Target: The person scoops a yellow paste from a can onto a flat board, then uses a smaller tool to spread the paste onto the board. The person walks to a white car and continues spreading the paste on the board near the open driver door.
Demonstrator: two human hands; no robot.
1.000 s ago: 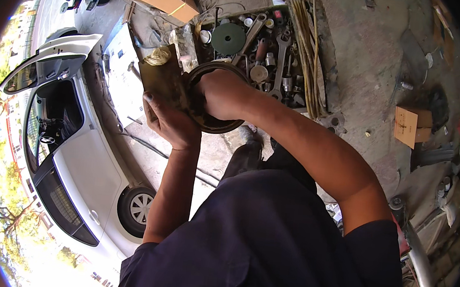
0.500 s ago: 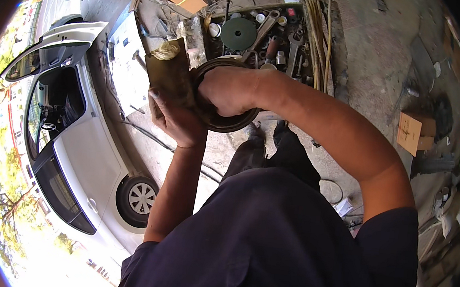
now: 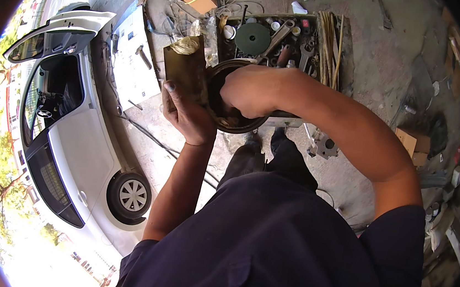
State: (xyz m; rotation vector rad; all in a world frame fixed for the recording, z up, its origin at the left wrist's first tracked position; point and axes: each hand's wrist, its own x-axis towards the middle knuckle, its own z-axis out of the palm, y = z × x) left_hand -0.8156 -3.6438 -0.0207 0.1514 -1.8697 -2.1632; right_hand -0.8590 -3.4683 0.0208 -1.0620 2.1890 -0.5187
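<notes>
My left hand (image 3: 192, 119) grips a grimy brown plate-like piece (image 3: 184, 72) in front of my body, thumb along its near side. A crumpled, pale yellowish lump (image 3: 186, 45) sits at the piece's far end. Against its right side is a round, hollow, dark-brown part (image 3: 242, 128) with a thick rim; whether the two are joined I cannot tell. My right hand (image 3: 251, 93) reaches into the round part from the right, its fingers curled. The fingertips, and anything they hold, are hidden inside.
Beyond my hands lies a tool tray with a green disc (image 3: 253, 39), wrenches (image 3: 306, 55) and thin wooden sticks (image 3: 328, 48). A hammer (image 3: 144, 56) rests on a white sheet at left. Further left stands a white car (image 3: 82, 157) with an open door. Cardboard boxes (image 3: 414, 143) lie at right.
In the picture, both hands and the brown parts have shifted slightly right, as has the tool tray. My right hand stays inside the round part, and the left keeps its grip.
</notes>
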